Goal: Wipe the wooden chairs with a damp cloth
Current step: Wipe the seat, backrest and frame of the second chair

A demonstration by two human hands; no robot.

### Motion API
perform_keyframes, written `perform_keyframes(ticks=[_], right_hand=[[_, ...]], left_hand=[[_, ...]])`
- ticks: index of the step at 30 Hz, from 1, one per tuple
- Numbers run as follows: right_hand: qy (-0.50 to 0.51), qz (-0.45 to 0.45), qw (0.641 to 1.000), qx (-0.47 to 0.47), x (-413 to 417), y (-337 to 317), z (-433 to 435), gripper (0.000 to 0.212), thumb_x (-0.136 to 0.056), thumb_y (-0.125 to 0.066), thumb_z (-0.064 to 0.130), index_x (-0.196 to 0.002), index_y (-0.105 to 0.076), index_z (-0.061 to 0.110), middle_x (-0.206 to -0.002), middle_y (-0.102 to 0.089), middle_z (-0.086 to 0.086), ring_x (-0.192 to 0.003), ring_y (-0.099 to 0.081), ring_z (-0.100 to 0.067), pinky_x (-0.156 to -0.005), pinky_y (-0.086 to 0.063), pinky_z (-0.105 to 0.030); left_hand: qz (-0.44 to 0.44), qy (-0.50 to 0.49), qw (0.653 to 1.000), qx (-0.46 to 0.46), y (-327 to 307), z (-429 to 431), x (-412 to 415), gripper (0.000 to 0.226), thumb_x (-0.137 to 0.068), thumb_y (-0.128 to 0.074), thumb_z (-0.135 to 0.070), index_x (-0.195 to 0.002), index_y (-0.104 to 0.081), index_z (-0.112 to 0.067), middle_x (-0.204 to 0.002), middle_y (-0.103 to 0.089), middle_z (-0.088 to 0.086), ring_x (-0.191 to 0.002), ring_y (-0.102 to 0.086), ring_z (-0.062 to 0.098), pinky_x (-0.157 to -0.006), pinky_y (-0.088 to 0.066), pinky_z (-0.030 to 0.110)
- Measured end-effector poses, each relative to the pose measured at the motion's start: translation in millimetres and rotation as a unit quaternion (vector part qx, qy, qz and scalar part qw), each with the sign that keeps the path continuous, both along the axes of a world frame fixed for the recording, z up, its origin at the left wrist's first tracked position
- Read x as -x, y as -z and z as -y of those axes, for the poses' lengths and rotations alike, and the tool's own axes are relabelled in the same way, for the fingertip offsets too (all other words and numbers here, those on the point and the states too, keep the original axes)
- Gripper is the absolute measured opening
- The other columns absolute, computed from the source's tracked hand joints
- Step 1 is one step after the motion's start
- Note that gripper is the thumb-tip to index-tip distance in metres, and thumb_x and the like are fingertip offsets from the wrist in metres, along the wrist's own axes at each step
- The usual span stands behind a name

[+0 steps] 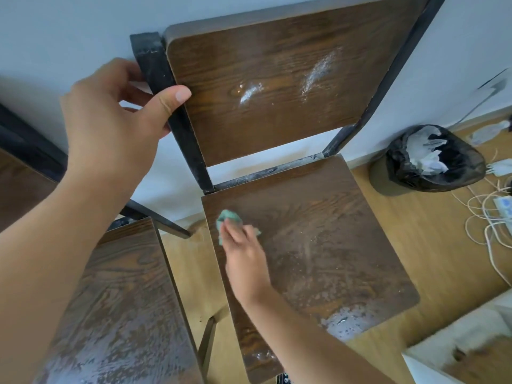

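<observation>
Crumpled green cloth (227, 221) on the back-left corner of the chair's wet, streaked wood-grain seat (318, 245), right hand (245, 259) grip closed on it, left hand (110, 120) grip wrapped around the black metal frame post (169, 106), flat rounded-corner backrest (263, 87) smeared white

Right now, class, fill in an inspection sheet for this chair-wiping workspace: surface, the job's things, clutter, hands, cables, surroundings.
Surface: chair seat is dark wood, streaked with wet smears and droplets near its front edge.
Job's things: green cloth pressed on the seat's rear left corner; backrest shows white powdery marks; a second seat on the left looks wet too.
Clutter: black-lined bin holding crumpled white paper, on the floor to the right.
Hands: left hand grips the black frame post beside the backrest; right hand holds the cloth.
Cables: white cords tangled by a power strip on the floor at right.
Surroundings: pale wall behind, wood-look floor.
</observation>
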State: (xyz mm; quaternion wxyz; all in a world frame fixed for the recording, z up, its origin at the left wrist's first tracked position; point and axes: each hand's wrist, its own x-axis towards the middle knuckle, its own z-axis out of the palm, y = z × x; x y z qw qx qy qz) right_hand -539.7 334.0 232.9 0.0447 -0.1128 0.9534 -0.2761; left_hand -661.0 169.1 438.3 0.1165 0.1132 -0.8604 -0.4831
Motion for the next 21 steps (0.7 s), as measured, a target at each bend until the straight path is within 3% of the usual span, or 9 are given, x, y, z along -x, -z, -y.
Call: perform_keyframes(ticks=[3, 7, 11, 13, 17, 19, 21], right_hand=[[-0.194, 0.006, 0.98, 0.044, -17.7, -17.0, 47.3, 0.043, -0.093, -0.039, 0.01, -0.129, -0.06, 0.002, -0.132, -0.06, -0.01, -0.117, -0.054, -0.027, -0.09, -0.059, -0.039], [-0.17, -0.027, 0.985, 0.021, 1.0, -7.4, 8.5, 0.043, -0.1, -0.04, 0.016, -0.138, -0.056, 0.006, -0.138, -0.057, -0.008, -0.122, -0.052, -0.024, -0.096, -0.053, -0.039], [-0.208, -0.051, 0.97, -0.115, 9.8, 2.2, -98.3, 0.069, -0.073, -0.076, -0.005, -0.139, -0.055, 0.0, -0.139, -0.056, -0.014, -0.111, -0.056, -0.034, -0.073, -0.063, -0.043], [-0.158, -0.054, 0.972, -0.163, 14.5, 5.3, -156.4, 0.064, -0.075, -0.07, -0.009, -0.137, -0.059, 0.003, -0.134, -0.06, -0.013, -0.108, -0.056, -0.033, -0.078, -0.06, -0.045], [0.102, -0.044, 0.964, -0.241, 37.7, -7.3, -257.2, 0.054, -0.077, -0.066, -0.013, -0.129, -0.064, 0.002, -0.128, -0.066, -0.018, -0.096, -0.052, -0.04, -0.082, -0.057, -0.048], [0.197, -0.042, 0.955, -0.218, 42.1, -14.2, -267.0, 0.047, -0.082, -0.061, -0.011, -0.128, -0.065, -0.001, -0.127, -0.066, -0.021, -0.103, -0.053, -0.045, -0.092, -0.054, -0.05], [0.209, -0.045, 0.959, -0.186, 35.1, -10.2, -244.7, 0.045, -0.084, -0.059, -0.011, -0.127, -0.066, 0.003, -0.127, -0.065, -0.017, -0.115, -0.055, -0.039, -0.101, -0.046, -0.046]], left_hand=[[-0.004, -0.002, 1.0, 0.006, -0.2, 0.8, 1.6, 0.034, -0.092, -0.075, -0.06, -0.114, -0.063, -0.037, -0.094, -0.067, -0.02, -0.081, -0.072, -0.01, -0.067, -0.058, 0.007], [-0.016, 0.006, 1.0, 0.003, 3.9, 3.4, 3.7, 0.036, -0.092, -0.075, -0.061, -0.114, -0.062, -0.036, -0.093, -0.065, -0.02, -0.092, -0.073, 0.002, -0.066, -0.059, 0.007], [-0.034, 0.012, 0.999, -0.007, 9.3, 5.0, 4.8, 0.042, -0.089, -0.073, -0.068, -0.115, -0.062, -0.037, -0.095, -0.066, -0.019, -0.098, -0.074, 0.005, -0.072, -0.061, 0.014], [-0.034, 0.013, 0.999, -0.004, 10.6, 4.8, 5.0, 0.041, -0.089, -0.073, -0.068, -0.112, -0.06, -0.036, -0.093, -0.064, -0.021, -0.095, -0.073, 0.003, -0.072, -0.061, 0.013], [-0.031, 0.007, 1.0, -0.003, 9.1, 2.6, 4.4, 0.036, -0.092, -0.073, -0.062, -0.108, -0.059, -0.033, -0.09, -0.062, -0.024, -0.086, -0.07, -0.003, -0.067, -0.058, 0.007], [-0.027, 0.012, 0.999, 0.012, 10.4, 3.6, 4.5, 0.033, -0.094, -0.073, -0.059, -0.11, -0.06, -0.033, -0.091, -0.063, -0.024, -0.084, -0.07, -0.006, -0.066, -0.056, 0.004], [-0.028, 0.022, 0.999, 0.024, 12.6, 4.9, 3.6, 0.031, -0.096, -0.073, -0.057, -0.111, -0.06, -0.032, -0.091, -0.061, -0.025, -0.079, -0.067, -0.017, -0.063, -0.053, 0.001]])
